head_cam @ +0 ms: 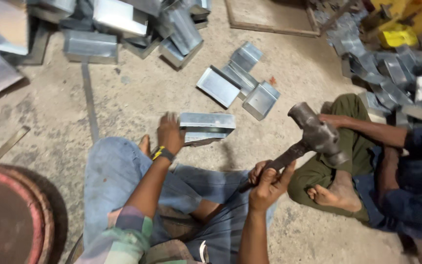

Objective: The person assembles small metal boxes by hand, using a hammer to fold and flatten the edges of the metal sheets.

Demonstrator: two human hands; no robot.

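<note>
Nearest the camera, the right hand [268,185] is wrapped tightly around the dark handle of a hammer [313,138], whose heavy metal head is raised up and to the right, above the concrete floor [137,98]. The left hand [170,134], with a yellow-and-black wristband [162,153], lies flat with fingers spread on the near end of a folded sheet-metal tray [206,127] that rests on the floor just beyond the blue-jeaned knees. To the right, very close to the hammer head, sits another person in olive trousers [328,171], a bare foot [337,192] turned toward the hammer. Past the tray lie three more metal trays [240,80] in a loose cluster. Farther off, piles of similar pieces [123,29] crowd the upper left, and another heap [396,73] fills the upper right.
</note>
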